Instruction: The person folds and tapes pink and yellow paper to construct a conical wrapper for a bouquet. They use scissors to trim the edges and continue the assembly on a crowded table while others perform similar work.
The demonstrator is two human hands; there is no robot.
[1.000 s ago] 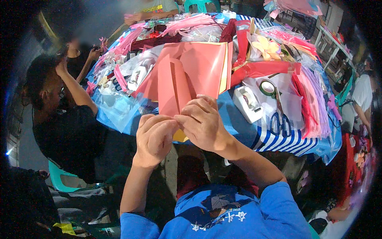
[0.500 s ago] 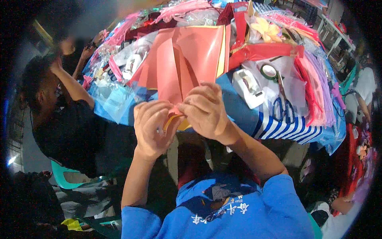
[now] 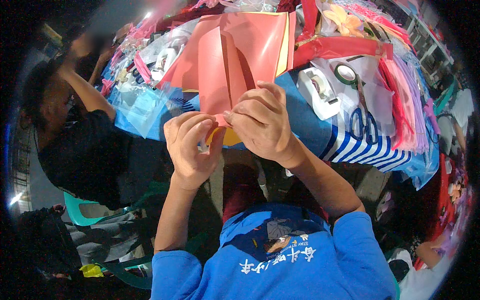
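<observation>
A sheet of salmon-pink paper (image 3: 212, 75), bent up along its length, lies over other pink and yellow sheets at the table's near edge. My left hand (image 3: 192, 145) pinches the near end of this paper between thumb and fingers. Close beside it, my right hand (image 3: 262, 120) is closed on the same end, its fingertips almost meeting those of the left. Part of a yellow sheet (image 3: 227, 137) shows beneath the two hands. The fingers hide the exact fold at the paper's tip.
Right of the paper are a white tape dispenser (image 3: 318, 92), a roll of green tape (image 3: 346, 74) and dark-handled scissors (image 3: 364, 122). Pink and purple fuzzy stems (image 3: 410, 100) lie farther right. A red ribbon (image 3: 345, 48) crosses behind. At left sits a person in black (image 3: 82, 150).
The view has shifted, so the table's things sit higher in the picture. Both hands keep their pinch on the paper's near end, with small finger shifts.
</observation>
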